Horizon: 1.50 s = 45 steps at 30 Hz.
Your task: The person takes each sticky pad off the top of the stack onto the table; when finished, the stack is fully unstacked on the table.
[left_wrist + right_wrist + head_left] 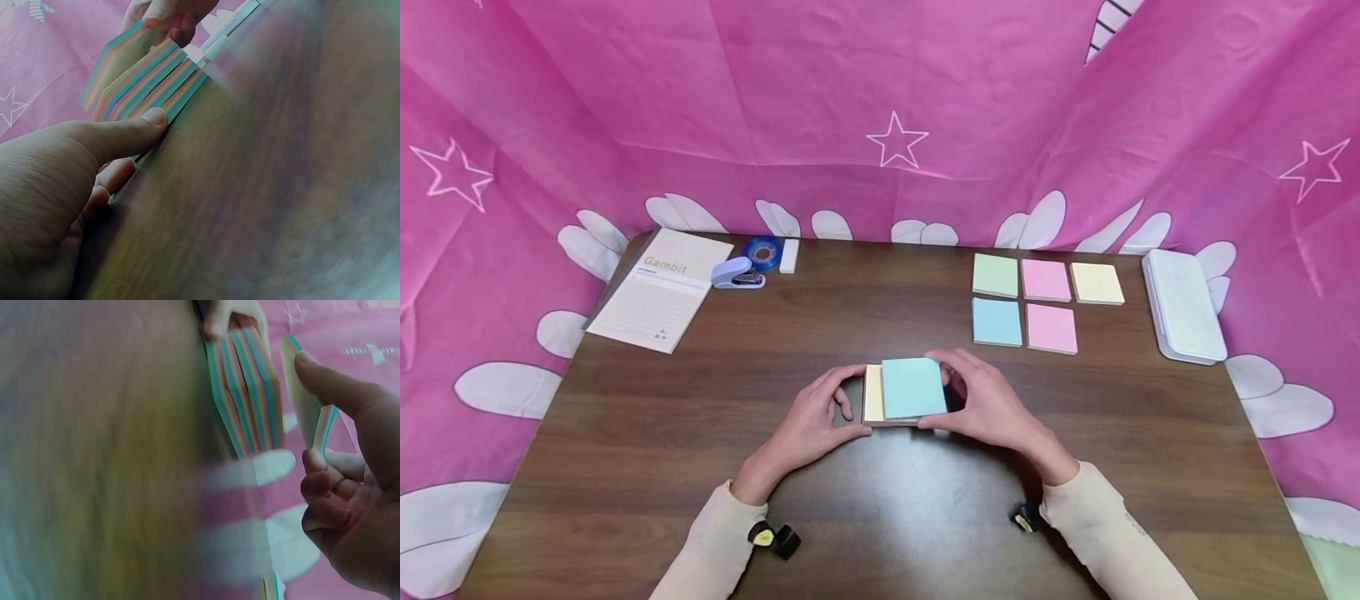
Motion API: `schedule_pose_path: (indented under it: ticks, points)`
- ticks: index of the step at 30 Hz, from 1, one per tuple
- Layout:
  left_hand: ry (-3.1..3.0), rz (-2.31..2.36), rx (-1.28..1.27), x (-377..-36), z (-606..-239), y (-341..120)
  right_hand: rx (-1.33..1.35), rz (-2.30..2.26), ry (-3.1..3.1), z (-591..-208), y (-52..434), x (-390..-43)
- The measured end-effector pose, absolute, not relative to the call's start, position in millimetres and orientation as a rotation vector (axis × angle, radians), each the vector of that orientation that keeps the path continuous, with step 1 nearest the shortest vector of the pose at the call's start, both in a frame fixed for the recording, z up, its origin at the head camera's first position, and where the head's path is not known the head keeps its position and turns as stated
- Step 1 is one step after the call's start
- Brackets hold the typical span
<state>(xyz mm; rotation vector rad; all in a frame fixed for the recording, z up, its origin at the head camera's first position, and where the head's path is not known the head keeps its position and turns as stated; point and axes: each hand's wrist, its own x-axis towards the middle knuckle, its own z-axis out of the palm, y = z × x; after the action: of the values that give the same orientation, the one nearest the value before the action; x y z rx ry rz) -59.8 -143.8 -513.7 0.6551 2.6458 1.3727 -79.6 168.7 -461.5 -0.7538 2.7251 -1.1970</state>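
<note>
On the table in front of me stands a stack of sticky note pads (873, 395), pale yellow on top. My left hand (808, 423) grips the stack's left end, with the thumb (153, 117) on its near side. Just over the stack, my right hand (994, 402) holds a single light blue sticky note pad (913, 388) between thumb and fingers. In the right wrist view this pad (302, 394) is apart from the stack (247, 394), whose sides show several coloured bands. The blue pad hides most of the stack's top in the head view.
Green (996, 275), pink (1046, 280), yellow (1097, 283), blue (997, 322) and a further pink pad (1052, 327) lie back right, beside a white case (1186, 306). Back left are a notebook (658, 296), a stapler (737, 273), blue tape (763, 253) and a white block (789, 256).
</note>
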Motion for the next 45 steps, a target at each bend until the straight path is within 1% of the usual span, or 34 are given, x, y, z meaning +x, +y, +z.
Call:
schedule_pose_path:
  ticks: [4, 9, 21, 28, 31, 36, 45]
  points:
    - [2.64, 1.378, 0.643, -58.7, -513.0, -143.1, -0.747, -1.228, 2.738, -457.3, 192.1, -83.0]
    - [2.635, 1.375, 0.638, -58.0, -512.7, -144.2, -0.721, -1.25, 2.79, -455.4, 233.3, -91.4]
    - [2.628, 1.371, 0.632, -57.8, -512.9, -144.8, -0.345, -1.227, 2.995, -463.4, 346.5, -98.7]
    - [2.623, 1.377, 0.627, -56.9, -512.7, -144.6, -0.174, -1.005, 3.053, -460.2, 399.5, -96.4]
    - [2.629, 1.376, 0.624, -57.4, -512.5, -144.2, -0.14, -0.857, 3.06, -459.2, 411.6, -94.3]
    - [2.632, 1.372, 0.618, -58.0, -512.0, -143.7, -0.155, -0.692, 3.066, -464.5, 420.5, -94.2]
    - [2.628, 1.385, 0.638, -57.4, -511.6, -143.9, -0.223, -0.562, 3.138, -471.4, 413.8, -95.8]
